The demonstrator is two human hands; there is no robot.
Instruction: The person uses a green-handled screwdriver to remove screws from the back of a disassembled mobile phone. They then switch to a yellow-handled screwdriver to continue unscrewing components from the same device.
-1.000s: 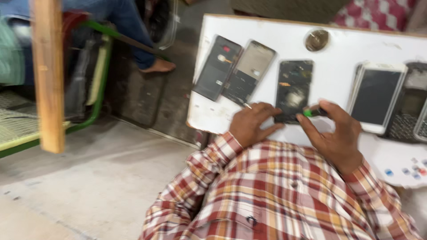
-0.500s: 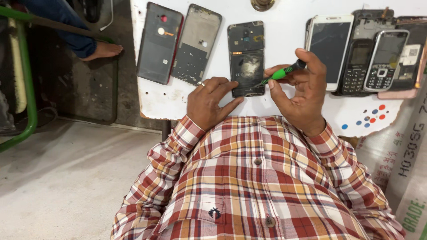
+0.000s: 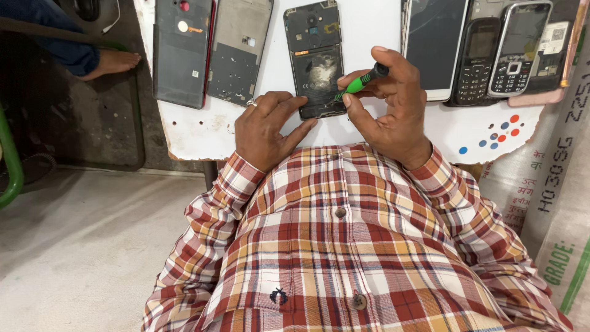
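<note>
The tip of the green screwdriver [image 3: 359, 82] is hidden behind my right hand [image 3: 393, 104], so its contact with the opened phone [image 3: 315, 58] cannot be confirmed. My left hand [image 3: 267, 126] covers that phone's near left corner. The far edge of the worktop [image 3: 190, 132] is cut off by the frame, as are the tops of the back cover [image 3: 180, 52] and the cracked smartphone [image 3: 433, 46]. Screws inside the opened phone are too small to tell.

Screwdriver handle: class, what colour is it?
Green with a black cap, held in the right hand; screwdriver, head view.
</note>
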